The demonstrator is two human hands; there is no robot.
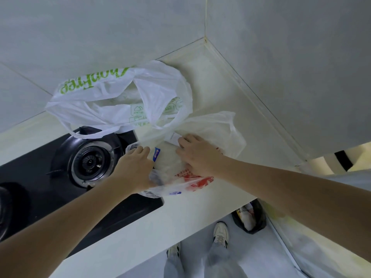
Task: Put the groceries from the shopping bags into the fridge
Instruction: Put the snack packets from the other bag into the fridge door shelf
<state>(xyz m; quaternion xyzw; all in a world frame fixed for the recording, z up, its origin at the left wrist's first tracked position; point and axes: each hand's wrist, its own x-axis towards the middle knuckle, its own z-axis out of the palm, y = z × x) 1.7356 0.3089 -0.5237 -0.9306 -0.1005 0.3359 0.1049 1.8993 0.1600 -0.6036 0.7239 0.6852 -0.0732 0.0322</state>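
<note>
Two plastic shopping bags lie on the pale counter (210,85). The far one is a white bag with green lettering (112,101), slumped open against the wall. The near one is a thin clear bag with red print (192,179), holding a pale wrapped package (170,163) with a blue label. My left hand (134,167) grips the near bag's left edge, fingers curled into the plastic. My right hand (196,155) reaches into the bag from the right, its fingers curled on the package's top edge by a white tag.
A black gas hob (60,189) with a round burner (92,163) lies just left of the bags. Grey tiled walls meet in a corner behind. Below the counter edge are my shoes and a dark bin (251,217) with rubbish on the floor.
</note>
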